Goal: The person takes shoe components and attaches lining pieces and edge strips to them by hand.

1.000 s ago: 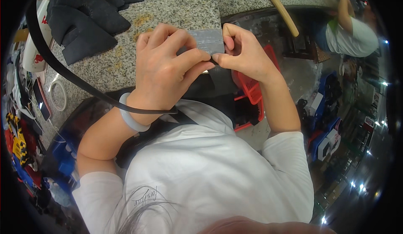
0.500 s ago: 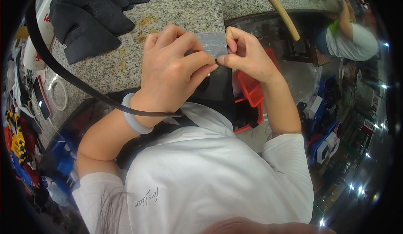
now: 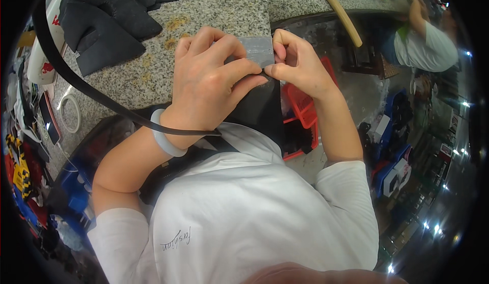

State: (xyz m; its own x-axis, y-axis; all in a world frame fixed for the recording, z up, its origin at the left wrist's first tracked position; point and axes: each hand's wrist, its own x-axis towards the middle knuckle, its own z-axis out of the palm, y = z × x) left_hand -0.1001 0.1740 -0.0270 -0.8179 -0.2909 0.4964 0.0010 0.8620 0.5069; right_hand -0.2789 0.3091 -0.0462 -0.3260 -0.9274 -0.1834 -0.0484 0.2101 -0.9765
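Little has shifted since a second ago: the small grey piece point(image 3: 257, 49) remains pinched between both hands above the edge of the speckled stone counter point(image 3: 224, 6), with only the fingers slightly reset. The left hand point(image 3: 211, 82) curls closed over its left side and the right hand point(image 3: 295, 62) nips its right edge with thumb and forefinger, black fabric point(image 3: 262, 108) hanging just beneath. Beyond the left hand lie dark folded cloths point(image 3: 102, 19); a red crate point(image 3: 305, 105) sits below the right hand.

speckled granite counter point(image 3: 224, 8), matt black cloth pieces point(image 3: 102, 24), smooth wooden handle point(image 3: 338, 11).
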